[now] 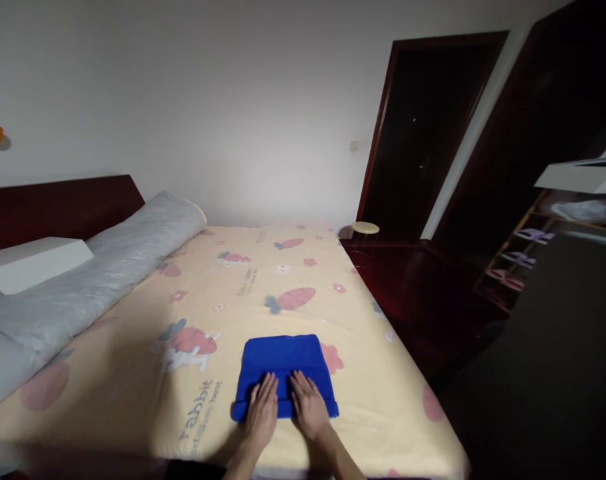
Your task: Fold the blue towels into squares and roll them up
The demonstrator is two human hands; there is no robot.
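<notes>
A blue folded cloth [285,351] lies flat on the bed near its front edge, with a folded band along its near side. My left hand [263,408] rests palm down on the cloth's near left part, its fingers stretched out. On the near right part lies my right hand [309,404], also palm down with fingers extended. The hands are a little apart, with blue fabric showing between them. Whatever is under the palms is hidden.
The bed has a yellow sheet [243,307] with carrot and rabbit prints. A grey rolled quilt [127,273] and a white box [37,263] lie at the left, by the dark headboard [57,203]. Off the right side are a stool [365,228] and a shoe rack [525,247].
</notes>
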